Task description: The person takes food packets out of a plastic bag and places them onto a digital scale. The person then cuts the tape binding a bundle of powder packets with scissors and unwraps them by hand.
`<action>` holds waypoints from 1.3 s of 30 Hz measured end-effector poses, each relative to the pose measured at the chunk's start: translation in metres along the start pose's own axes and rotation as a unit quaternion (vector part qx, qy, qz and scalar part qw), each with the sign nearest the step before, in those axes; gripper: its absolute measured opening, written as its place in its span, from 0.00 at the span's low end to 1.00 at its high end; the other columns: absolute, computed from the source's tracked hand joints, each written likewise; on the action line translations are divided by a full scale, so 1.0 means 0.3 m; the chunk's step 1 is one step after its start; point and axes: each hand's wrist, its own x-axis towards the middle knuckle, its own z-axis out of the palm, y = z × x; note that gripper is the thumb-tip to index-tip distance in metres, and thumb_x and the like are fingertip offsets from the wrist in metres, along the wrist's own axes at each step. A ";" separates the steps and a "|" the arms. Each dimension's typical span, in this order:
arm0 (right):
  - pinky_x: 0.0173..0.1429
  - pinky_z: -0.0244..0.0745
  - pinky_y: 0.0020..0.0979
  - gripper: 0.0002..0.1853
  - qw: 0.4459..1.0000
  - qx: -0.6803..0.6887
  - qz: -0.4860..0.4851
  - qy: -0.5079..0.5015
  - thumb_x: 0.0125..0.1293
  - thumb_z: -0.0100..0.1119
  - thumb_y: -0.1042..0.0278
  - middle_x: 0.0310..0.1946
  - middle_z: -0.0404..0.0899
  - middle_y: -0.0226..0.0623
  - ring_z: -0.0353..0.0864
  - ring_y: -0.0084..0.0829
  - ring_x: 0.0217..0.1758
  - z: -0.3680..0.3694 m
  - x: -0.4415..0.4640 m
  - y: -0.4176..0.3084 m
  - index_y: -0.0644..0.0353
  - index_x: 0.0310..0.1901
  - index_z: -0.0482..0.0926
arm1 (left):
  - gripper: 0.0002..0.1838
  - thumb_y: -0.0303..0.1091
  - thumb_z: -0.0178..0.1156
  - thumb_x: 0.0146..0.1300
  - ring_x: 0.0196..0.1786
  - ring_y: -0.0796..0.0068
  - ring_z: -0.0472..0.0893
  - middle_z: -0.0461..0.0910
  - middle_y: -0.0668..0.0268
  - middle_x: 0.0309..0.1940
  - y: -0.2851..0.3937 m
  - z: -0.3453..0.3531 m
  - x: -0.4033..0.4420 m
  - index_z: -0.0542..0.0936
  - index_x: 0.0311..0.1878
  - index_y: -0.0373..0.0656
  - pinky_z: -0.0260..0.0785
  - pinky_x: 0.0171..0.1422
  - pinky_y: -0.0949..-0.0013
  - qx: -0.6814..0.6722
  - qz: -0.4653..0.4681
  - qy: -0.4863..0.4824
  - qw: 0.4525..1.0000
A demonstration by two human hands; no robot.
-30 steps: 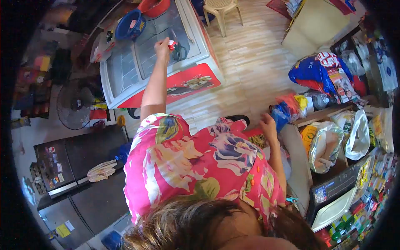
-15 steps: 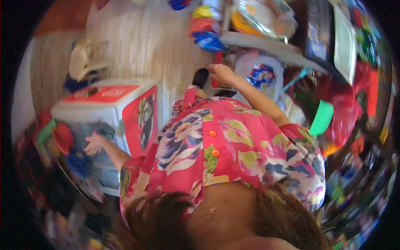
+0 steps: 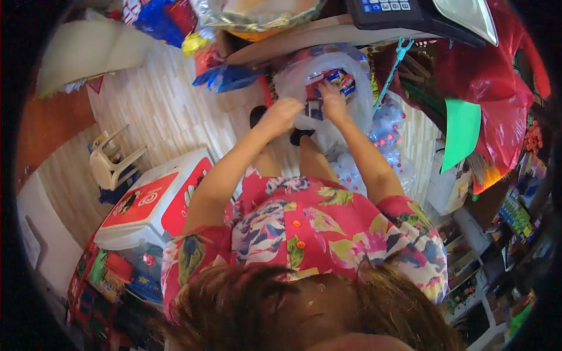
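Observation:
My left hand [image 3: 282, 117] is closed at the near left rim of a white plastic bag [image 3: 358, 65], its fingers pinching the thin plastic. Inside the bag's mouth, my right hand [image 3: 332, 104] reaches down with its fingers apart, touching colourful packets [image 3: 345, 82] in blue, red and white. The bag hangs or stands below the wooden counter edge, in front of my feet; its bottom is hidden.
A dark scale [image 3: 398, 14] and a foil-edged tray [image 3: 257, 13] are on the counter [image 3: 310, 36]. A turquoise stick [image 3: 391, 73] leans right of the bag. Red plastic [image 3: 483, 76] hangs farther right. A freezer [image 3: 158, 199] and beige stool [image 3: 105, 164] stand left.
My left hand has left the freezer top and come across to the bag's rim. My right hand has moved into the bag. The view has turned toward the counter.

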 end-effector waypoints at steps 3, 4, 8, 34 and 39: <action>0.63 0.56 0.58 0.40 0.989 -0.104 -0.101 -0.025 0.43 0.67 0.67 0.64 0.60 0.35 0.56 0.47 0.68 -0.042 0.083 0.000 0.49 0.62 0.62 | 0.13 0.22 0.51 0.48 0.47 0.53 0.76 0.77 0.51 0.41 -0.029 0.103 0.197 0.78 0.39 0.37 0.69 0.52 0.56 -0.051 -0.131 -0.167 0.976; 0.63 0.55 0.58 0.40 0.981 -0.144 -0.125 -0.034 0.43 0.67 0.68 0.63 0.61 0.34 0.56 0.47 0.68 -0.049 0.101 -0.006 0.49 0.62 0.62 | 0.13 0.22 0.51 0.48 0.47 0.53 0.76 0.77 0.51 0.41 -0.073 0.130 0.225 0.78 0.38 0.37 0.69 0.51 0.56 -0.046 -0.175 -0.221 0.958; 0.61 0.63 0.44 0.28 0.985 -0.097 -0.066 -0.126 0.47 0.62 0.71 0.55 0.67 0.42 0.60 0.50 0.64 -0.049 0.168 0.049 0.54 0.54 0.70 | 0.14 0.24 0.51 0.50 0.49 0.51 0.76 0.77 0.52 0.42 -0.279 0.118 0.171 0.77 0.41 0.38 0.68 0.51 0.52 0.144 -0.255 -0.233 0.927; 0.55 0.68 0.36 0.15 0.981 0.150 -0.006 -0.126 0.50 0.57 0.71 0.53 0.69 0.46 0.72 0.44 0.52 0.203 0.113 0.225 0.60 0.42 0.78 | 0.24 0.38 0.53 0.59 0.56 0.58 0.71 0.71 0.53 0.55 -0.523 0.169 0.262 0.68 0.59 0.43 0.62 0.63 0.64 0.098 -0.048 -0.206 0.972; 0.54 0.67 0.36 0.20 0.972 0.219 -0.070 0.052 0.46 0.64 0.71 0.45 0.75 0.48 0.73 0.41 0.49 -0.083 0.067 0.143 0.62 0.44 0.77 | 0.22 0.35 0.59 0.53 0.50 0.54 0.74 0.76 0.52 0.48 -0.251 -0.102 0.267 0.74 0.52 0.43 0.66 0.56 0.62 0.044 -0.085 -0.230 0.969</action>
